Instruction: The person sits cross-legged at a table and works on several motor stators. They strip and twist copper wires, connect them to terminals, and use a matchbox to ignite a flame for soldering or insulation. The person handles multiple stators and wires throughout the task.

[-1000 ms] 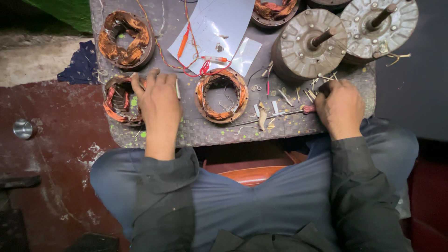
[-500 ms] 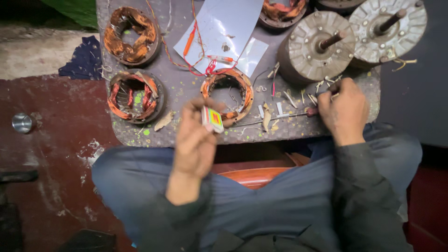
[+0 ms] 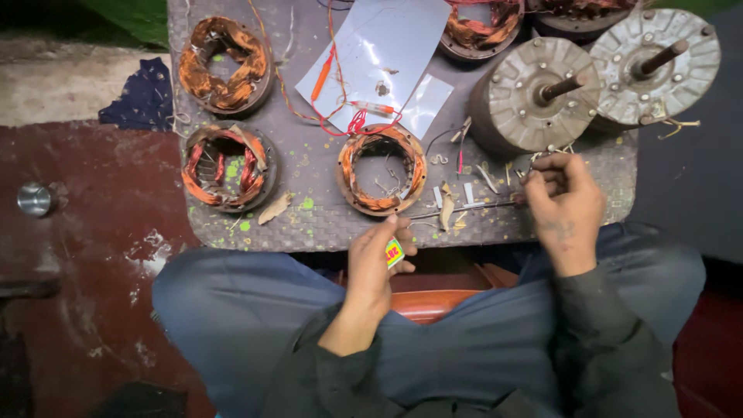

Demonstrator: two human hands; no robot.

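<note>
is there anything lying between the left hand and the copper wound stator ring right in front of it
Nothing visible blocks it. The left hand, holding a small colourful box, sits at the near edge of the mat, and the stator ring lies just beyond. Only bare mat with green flecks lies between; the paper scraps lie off to the right.

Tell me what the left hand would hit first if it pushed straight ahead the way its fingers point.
The left hand, holding a small colourful box, points up toward the mat. It would likely meet the mat's near edge first, then the copper-wound ring just beyond, though height is hard to judge.
</note>
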